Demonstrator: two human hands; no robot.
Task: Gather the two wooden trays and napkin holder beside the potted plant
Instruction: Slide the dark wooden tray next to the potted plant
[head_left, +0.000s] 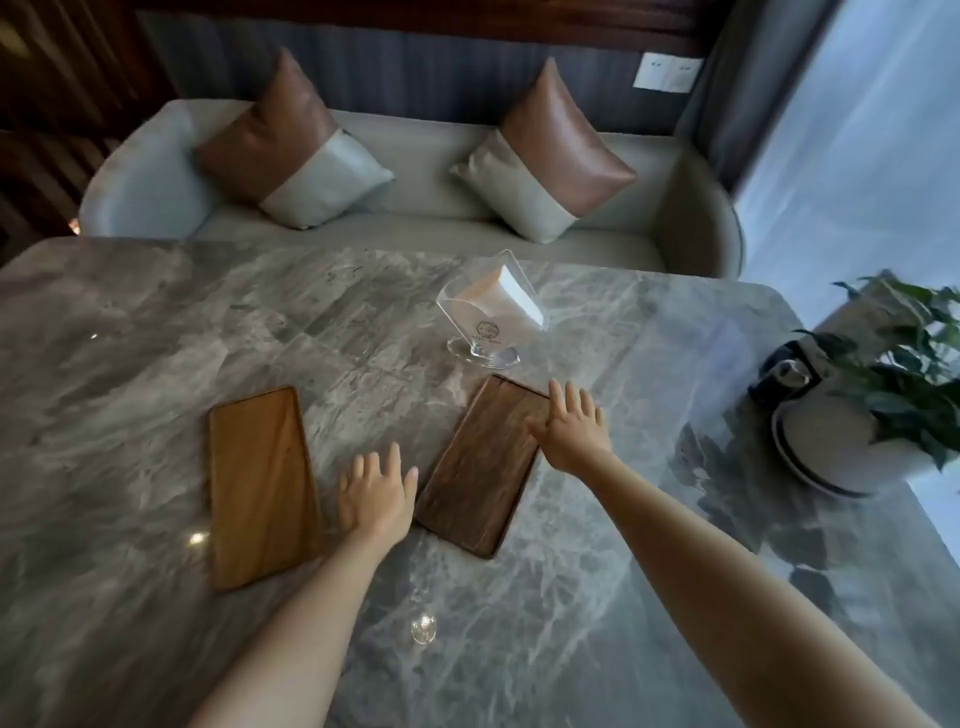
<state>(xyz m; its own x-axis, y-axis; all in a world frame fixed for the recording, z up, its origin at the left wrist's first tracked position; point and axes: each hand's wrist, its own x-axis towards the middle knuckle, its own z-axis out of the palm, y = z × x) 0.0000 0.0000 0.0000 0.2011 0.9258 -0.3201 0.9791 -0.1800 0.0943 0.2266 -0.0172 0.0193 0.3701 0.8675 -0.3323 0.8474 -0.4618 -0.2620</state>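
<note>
Two wooden trays lie flat on the grey marble table (156, 338). The light tray (260, 483) is on the left and the dark tray (475, 478) lies angled to its right. My left hand (375, 493) hovers open over the gap between them, near the dark tray's left edge. With fingers spread, my right hand (571, 426) rests on the dark tray's far right edge. A clear napkin holder (488, 312) with white napkins stands just beyond the dark tray. The potted plant (878, 405) sits at the table's right edge.
A grey sofa (415, 218) with two brown-and-grey cushions runs behind the table. A bright window fills the right side. Bare marble lies between the dark tray and the plant pot.
</note>
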